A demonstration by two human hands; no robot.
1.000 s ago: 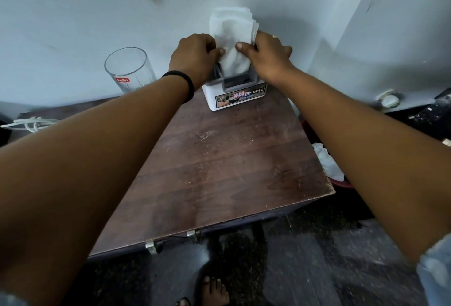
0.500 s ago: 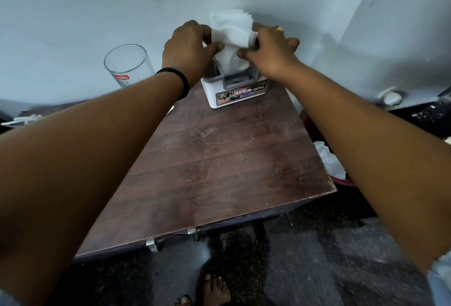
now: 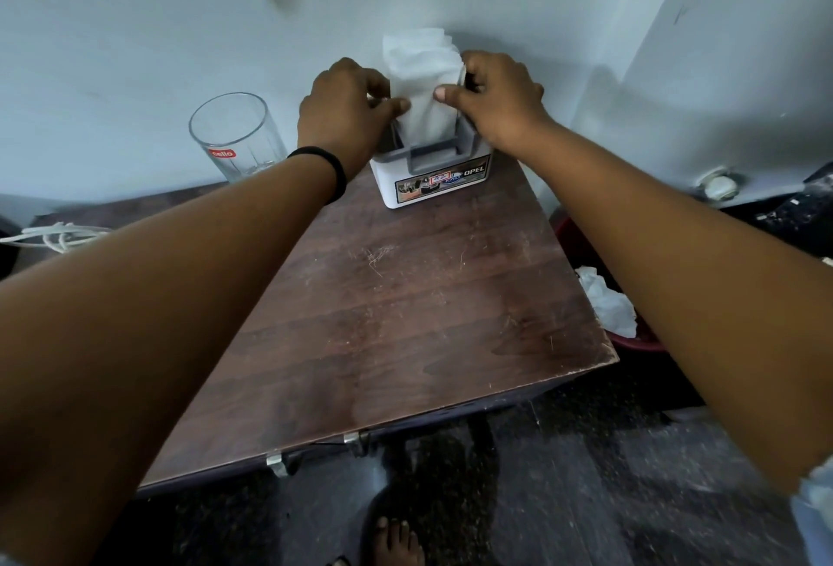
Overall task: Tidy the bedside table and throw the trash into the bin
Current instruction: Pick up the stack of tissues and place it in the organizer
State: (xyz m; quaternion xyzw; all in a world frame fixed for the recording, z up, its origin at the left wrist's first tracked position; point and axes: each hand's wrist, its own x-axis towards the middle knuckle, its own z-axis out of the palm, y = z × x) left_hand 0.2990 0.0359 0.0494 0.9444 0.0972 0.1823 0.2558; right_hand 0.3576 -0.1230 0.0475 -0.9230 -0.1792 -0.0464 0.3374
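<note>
Head view, item one: napkins [image 3: 419, 69], standing upright in the white holder [image 3: 432, 186] at the back of the bedside table [image 3: 405, 317]. I log the left hand [image 3: 347, 114] and right hand [image 3: 496, 101] pinching the stack's side edges. Judged light, soft, floppy; best gripped low, near the slot.

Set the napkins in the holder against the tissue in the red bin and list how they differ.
The napkins stand upright as a flat stack; the tissue lies crumpled. The napkins sit in the holder on the table; the tissue is in the red bin beside it. The left hand and right hand pinch the napkins; nothing touches the tissue. Both are white.
</note>
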